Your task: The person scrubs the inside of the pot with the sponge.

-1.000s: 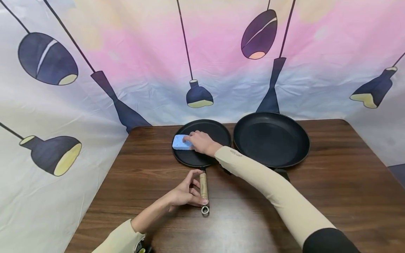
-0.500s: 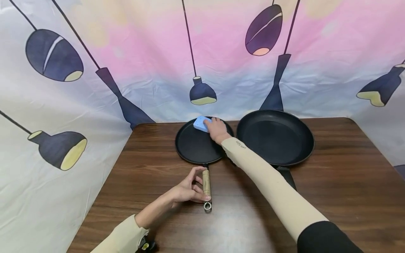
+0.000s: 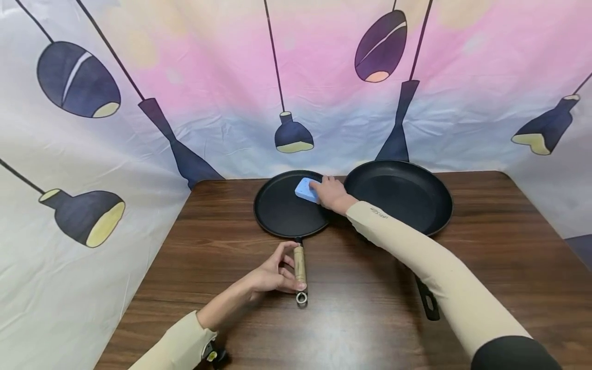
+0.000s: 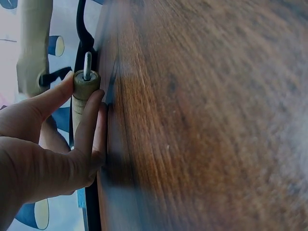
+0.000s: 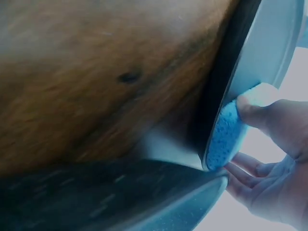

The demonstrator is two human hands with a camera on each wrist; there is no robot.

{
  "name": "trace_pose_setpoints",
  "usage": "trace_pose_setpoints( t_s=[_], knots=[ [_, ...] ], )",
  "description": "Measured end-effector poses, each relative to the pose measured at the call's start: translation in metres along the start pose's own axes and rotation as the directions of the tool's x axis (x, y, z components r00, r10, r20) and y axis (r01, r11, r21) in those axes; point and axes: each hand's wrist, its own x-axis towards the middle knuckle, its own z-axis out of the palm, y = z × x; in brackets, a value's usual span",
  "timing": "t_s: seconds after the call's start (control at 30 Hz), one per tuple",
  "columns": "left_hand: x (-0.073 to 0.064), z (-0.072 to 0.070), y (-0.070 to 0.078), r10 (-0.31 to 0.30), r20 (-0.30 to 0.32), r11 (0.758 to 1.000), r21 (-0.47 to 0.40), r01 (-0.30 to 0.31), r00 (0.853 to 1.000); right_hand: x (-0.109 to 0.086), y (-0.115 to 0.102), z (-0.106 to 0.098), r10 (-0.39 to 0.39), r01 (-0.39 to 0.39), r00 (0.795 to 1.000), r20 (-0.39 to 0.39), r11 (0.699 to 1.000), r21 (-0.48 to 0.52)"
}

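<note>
Cream fabric of a sleeve (image 3: pixel 171 341) enters at the lower left of the head view, and the left hand (image 3: pixel 268 276) above it pinches the tan handle (image 3: pixel 299 263) of a flat black pan (image 3: pixel 279 210). That hold looks light, so a hard push could swivel or slide the pan on the wooden surface (image 3: pixel 351 324). Just above centre, the right hand (image 3: pixel 332 192) grips a blue sponge (image 3: pixel 305 190) at the pan's upper right; pressing near the rim might tip it, and an overlong rightward stroke could knock the deeper pan (image 3: pixel 400 192).

In the left wrist view, the fingers cover part of the handle, so firmness is hard to judge. The head view hides the flat pan's right edge, and I cannot tell whether the pans touch. The right wrist view is blurred. The right forearm covers much of the deeper pan's handle (image 3: pixel 423 292).
</note>
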Motion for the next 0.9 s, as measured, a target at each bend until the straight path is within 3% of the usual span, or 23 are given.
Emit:
trace_pose_setpoints(
  t_s=[0.2, 0.4, 0.67, 0.77, 0.9],
  knots=[
    [0.001, -0.001, 0.001, -0.005, 0.014, 1.0, -0.017, 0.006, 1.0, -0.03, 0.003, -0.001, -0.104, 0.103, 0.995, 0.01, 0.993, 0.055],
    [0.002, -0.001, 0.0, -0.01, 0.014, 1.0, -0.022, 0.01, 1.0, -0.048, -0.009, 0.001, -0.184, 0.185, 0.983, -0.022, 0.979, 0.081],
    [-0.002, -0.004, -0.001, -0.016, 0.009, 1.0, -0.004, 0.016, 1.0, -0.041, -0.053, 0.013, -0.341, 0.348, 0.936, -0.085, 0.933, 0.09],
    [-0.002, -0.004, -0.001, -0.015, 0.011, 1.0, -0.002, 0.015, 1.0, -0.028, -0.06, 0.014, -0.379, 0.386, 0.92, -0.105, 0.92, 0.063],
    [0.0, -0.003, 0.0, -0.023, 0.022, 1.0, -0.009, 0.023, 1.0, -0.005, -0.06, 0.015, -0.384, 0.391, 0.918, -0.103, 0.919, 0.053]
  ],
)
